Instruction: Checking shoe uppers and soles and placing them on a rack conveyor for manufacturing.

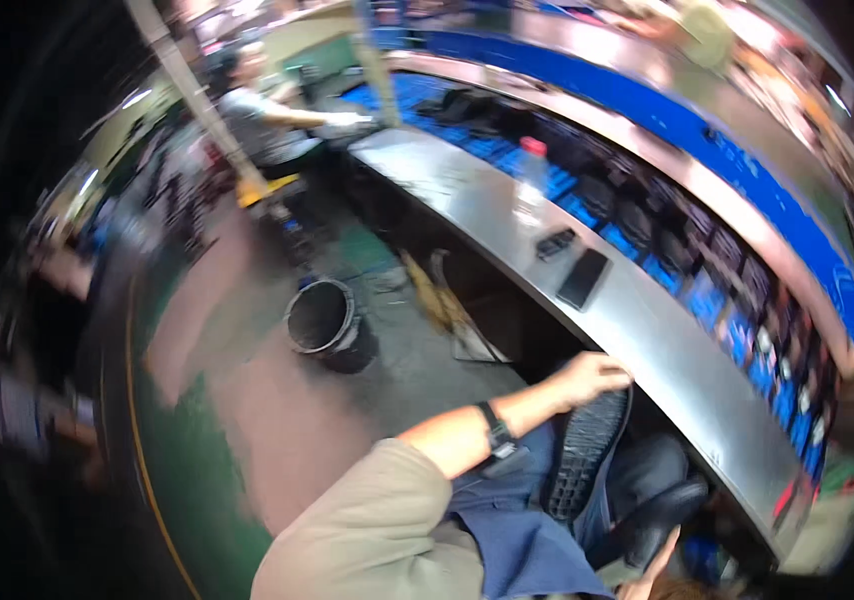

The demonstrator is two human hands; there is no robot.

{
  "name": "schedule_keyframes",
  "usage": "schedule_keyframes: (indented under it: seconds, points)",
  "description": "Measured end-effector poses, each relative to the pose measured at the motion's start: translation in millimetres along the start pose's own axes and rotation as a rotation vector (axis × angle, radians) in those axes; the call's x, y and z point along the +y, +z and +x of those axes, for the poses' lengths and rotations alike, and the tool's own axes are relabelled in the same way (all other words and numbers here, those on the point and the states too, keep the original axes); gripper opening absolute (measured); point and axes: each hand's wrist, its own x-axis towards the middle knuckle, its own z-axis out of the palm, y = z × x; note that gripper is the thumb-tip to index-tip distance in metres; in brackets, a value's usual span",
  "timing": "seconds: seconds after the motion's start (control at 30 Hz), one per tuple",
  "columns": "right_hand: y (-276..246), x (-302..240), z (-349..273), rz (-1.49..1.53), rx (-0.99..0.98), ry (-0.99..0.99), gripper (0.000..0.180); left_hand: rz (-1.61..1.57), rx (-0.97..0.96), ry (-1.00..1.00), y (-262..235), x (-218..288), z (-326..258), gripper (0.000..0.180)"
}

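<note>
Left hand [592,378] grips the top of a black, tread-soled shoe [585,450] beside a silver metal bench [682,355] bearing a small, unreadable marking [715,457]; right hand [659,568] clasps a second black shoe [647,525].

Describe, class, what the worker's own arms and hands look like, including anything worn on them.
The left arm has a loose khaki sleeve and a dark wristband, apparently a watch. The left hand is ungloved. The right hand, partly visible, looks ungloved.

A red-capped bottle [530,185], small black object [555,243] and dark slab [584,278] obstruct the metal bench [682,360] midway, its near end open past a shoe [587,450] beside the front edge.
</note>
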Motion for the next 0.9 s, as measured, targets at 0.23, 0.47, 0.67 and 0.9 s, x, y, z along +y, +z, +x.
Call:
schedule_keyframes:
  seconds: [0.23,0.47,0.67,0.9]
  points:
    - [123,-73,-127,0.343,-0.680,0.275,0.094,-0.483,-0.397,-0.056,2,74,-62,0.082]
    - [158,-113,-130,0.319,-0.775,0.361,0.093,-0.654,-0.376,-0.229,43,77,-50,0.079]
    - [183,-138,-160,-0.223,-1.239,-0.044,0.085,-0.126,-0.437,0.059,78,102,-55,0.069]
    - [166,-118,-161,-0.321,-1.090,-0.270,0.074,0.085,-0.477,0.012,104,132,-69,0.068]
